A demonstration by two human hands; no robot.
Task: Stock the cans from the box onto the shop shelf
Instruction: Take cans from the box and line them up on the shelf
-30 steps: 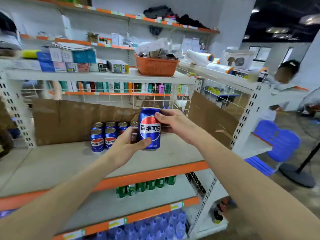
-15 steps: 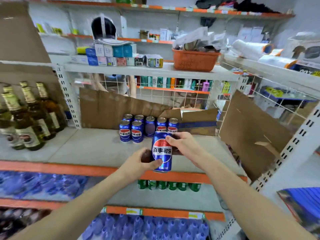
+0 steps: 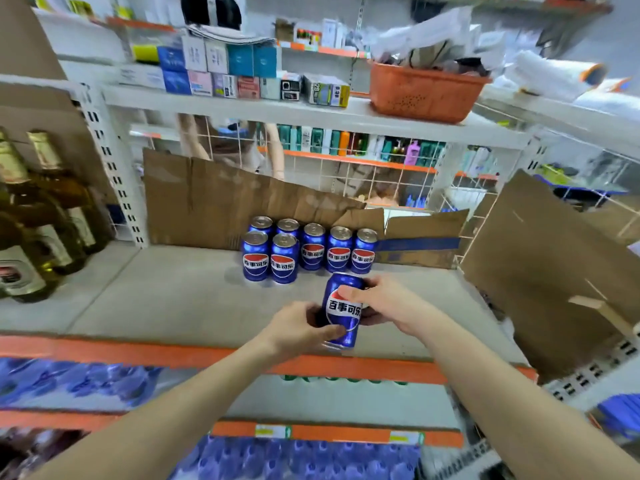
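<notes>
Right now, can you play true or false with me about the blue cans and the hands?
1. Both hands hold one blue can. True: the left hand and right hand grip it together.
2. The held can is lying flat on the shelf. False: it is upright, slightly tilted.
3. Seven cans already stand at the back. True.
4. The basket on the upper shelf is green. False: it is orange.
5. Glass bottles stand to the right of the cans. False: they stand to the left.
</notes>
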